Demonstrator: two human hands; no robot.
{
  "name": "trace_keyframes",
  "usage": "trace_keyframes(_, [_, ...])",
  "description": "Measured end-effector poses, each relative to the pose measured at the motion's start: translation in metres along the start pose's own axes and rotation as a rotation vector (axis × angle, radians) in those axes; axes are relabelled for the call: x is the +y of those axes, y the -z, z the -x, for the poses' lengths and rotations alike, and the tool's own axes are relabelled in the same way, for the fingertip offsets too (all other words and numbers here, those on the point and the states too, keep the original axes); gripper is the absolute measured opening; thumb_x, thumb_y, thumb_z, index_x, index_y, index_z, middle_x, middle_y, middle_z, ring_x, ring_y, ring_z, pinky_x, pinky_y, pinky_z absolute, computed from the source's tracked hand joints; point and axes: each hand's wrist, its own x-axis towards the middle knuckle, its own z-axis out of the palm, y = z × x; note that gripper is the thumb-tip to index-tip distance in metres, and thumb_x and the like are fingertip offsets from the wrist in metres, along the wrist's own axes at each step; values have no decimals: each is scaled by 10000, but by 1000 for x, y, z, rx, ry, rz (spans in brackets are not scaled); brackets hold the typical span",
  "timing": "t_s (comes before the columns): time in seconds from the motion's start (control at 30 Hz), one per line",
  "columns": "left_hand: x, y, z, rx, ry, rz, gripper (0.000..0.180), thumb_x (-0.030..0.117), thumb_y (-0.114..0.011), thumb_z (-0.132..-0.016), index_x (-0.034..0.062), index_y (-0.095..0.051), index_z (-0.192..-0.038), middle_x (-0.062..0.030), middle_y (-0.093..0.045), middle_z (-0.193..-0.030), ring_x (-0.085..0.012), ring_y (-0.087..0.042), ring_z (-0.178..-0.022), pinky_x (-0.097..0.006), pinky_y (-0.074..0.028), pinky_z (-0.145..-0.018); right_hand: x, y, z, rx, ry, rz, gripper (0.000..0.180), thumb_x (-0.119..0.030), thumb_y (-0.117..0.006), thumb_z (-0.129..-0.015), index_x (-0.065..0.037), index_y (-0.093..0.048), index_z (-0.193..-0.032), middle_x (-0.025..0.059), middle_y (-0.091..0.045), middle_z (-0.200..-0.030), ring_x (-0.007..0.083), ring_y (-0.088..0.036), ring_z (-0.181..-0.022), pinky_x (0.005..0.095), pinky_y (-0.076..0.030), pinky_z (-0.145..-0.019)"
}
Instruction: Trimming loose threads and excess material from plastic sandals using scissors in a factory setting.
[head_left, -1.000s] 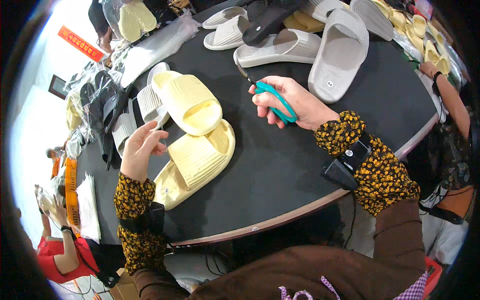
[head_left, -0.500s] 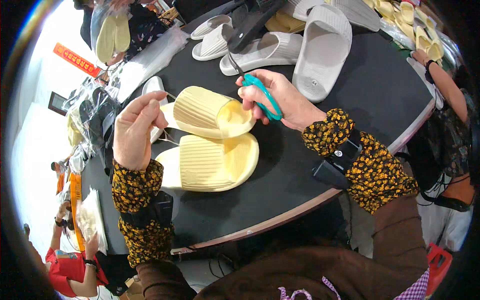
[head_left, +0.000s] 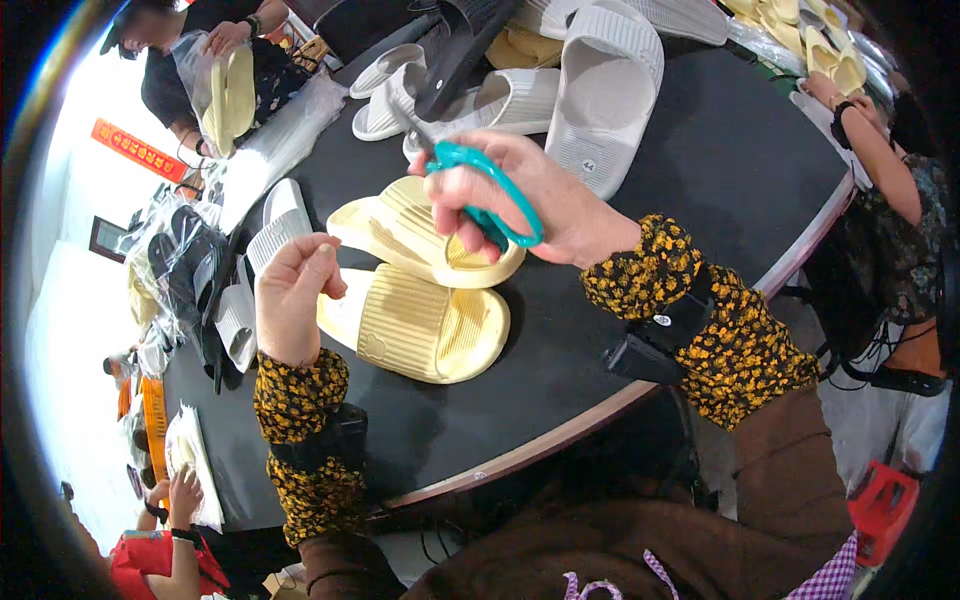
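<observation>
Two pale yellow slippers lie on the black table in front of me. The upper slipper (head_left: 385, 222) slants and partly overlaps the ribbed lower slipper (head_left: 405, 315). My right hand (head_left: 560, 200) grips a pair of scissors (head_left: 490, 185) by its teal handles, over the upper slipper's right part. Its dark blades point up and left, toward the grey slippers. My left hand (head_left: 292, 300) is just left of the yellow pair, its thumb and fingers pinched together. Whatever may be between those fingertips is too small to make out.
Grey slippers (head_left: 610, 95) and a black slipper (head_left: 470, 50) are piled at the far side. More grey ones (head_left: 237, 325) and bagged slippers (head_left: 180, 250) lie left. The table's edge (head_left: 560, 440) curves nearby. Other people work around it; one holds bagged yellow slippers (head_left: 232, 95).
The scissors and my right hand have moved left and slightly down. My left hand shifted slightly right. The thin strand between it and the slippers no longer shows. The upper slipper has turned.
</observation>
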Motion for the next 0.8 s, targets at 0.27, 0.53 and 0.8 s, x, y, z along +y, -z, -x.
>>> trace_keyframes(0.27, [-1,5,7,55,-13,96,183,130,-588,-886,-47,-601,-930,-13,-555,-664,-80,-507,-568,-213,-407,-556,10,-22,10,-288,-325,-86,325,-162,-577,-865,-15,-502,-1145,38,-591,-745,47,-514,-563,180,-430,-507])
trace_keyframes(0.53, [-1,1,14,78,1,234,185,125,-576,-893,-55,-590,-936,-27,-556,-673,-89,-510,-578,-218,-404,-577,14,-31,16,-313,-396,-9,398,-150,-547,-892,30,-414,-1221,96,-582,-884,118,-575,-728,258,-506,-606])
trace_keyframes(0.8, [6,-10,20,45,-35,237,170,101,-545,-910,-54,-583,-970,-21,-529,-646,-93,-498,-562,-216,-419,-559,14,-36,14,-268,-451,-85,330,-177,-595,-848,14,-462,-1082,91,-575,-844,135,-597,-710,264,-517,-522])
